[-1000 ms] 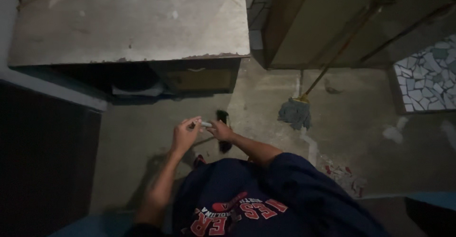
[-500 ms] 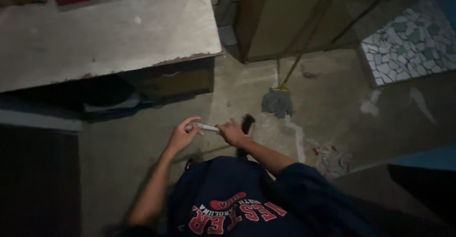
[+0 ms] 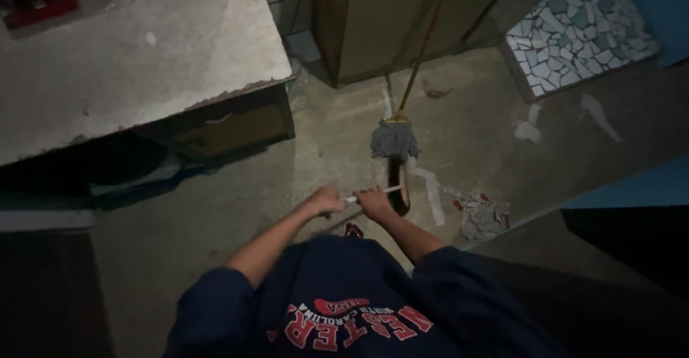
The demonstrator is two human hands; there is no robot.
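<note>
Bare concrete floor (image 3: 215, 229) is spreading below me, a worn grey stone-topped desk (image 3: 129, 64) at my left and a grey string mop (image 3: 393, 141) leaning ahead. Both my left hand (image 3: 324, 201) and right hand (image 3: 373, 201) are gripping a thin white stick (image 3: 391, 189) at waist height; nothing further looks done.

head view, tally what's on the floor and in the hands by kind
Thin white stick held between both hands: 1
Mop with grey head, leaning on the cabinet: 1
Crumpled rag on the floor: 1
Mosaic tile patch: 1
Hands: 2, left hand, right hand
Total: 6
</note>
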